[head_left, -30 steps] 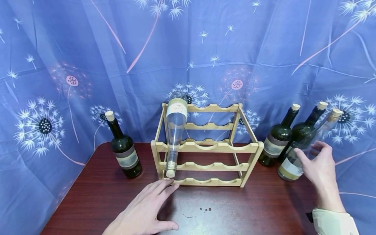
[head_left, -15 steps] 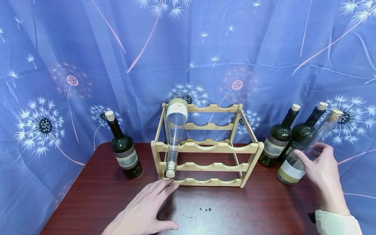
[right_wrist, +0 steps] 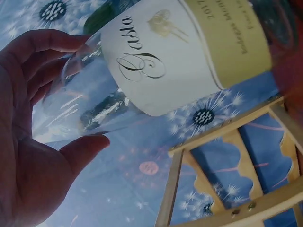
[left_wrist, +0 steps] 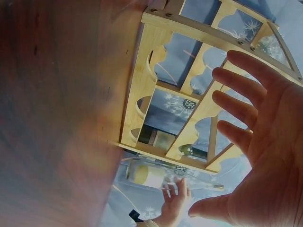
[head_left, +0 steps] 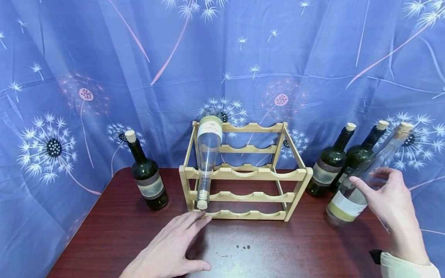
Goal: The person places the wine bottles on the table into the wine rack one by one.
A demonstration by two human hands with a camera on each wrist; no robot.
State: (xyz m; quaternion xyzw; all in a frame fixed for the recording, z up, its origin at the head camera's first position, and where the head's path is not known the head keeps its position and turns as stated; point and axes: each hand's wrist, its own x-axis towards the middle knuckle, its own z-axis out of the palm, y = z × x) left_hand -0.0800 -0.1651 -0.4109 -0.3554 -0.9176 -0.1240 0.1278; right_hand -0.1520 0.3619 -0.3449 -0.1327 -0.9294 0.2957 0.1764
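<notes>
My right hand (head_left: 394, 210) grips a clear glass wine bottle (head_left: 347, 204) with a cork and a white and yellow-green label. The bottle leans to the right, its base low over the table. In the right wrist view, fingers and thumb curl round its clear shoulder (right_wrist: 94, 109), above the label. My left hand (head_left: 170, 245) is spread with its fingers extended, fingertips at the front foot of the wooden wine rack (head_left: 243, 175), just below the corked neck of another clear bottle (head_left: 209, 144). That bottle lies in the rack's top left slot, neck forward and angled down.
A dark green corked bottle (head_left: 149, 175) stands left of the rack. Two more dark bottles, a nearer-left one (head_left: 326, 170) and one behind the held bottle (head_left: 359, 154), stand right of it. A blue dandelion-print curtain (head_left: 222, 58) hangs behind the table (head_left: 295, 247). Small dark spots mark the tabletop.
My right hand has moved right and slightly down, and the clear bottle it holds has tipped further right, its base shifting slightly forward. The left hand stays put.
</notes>
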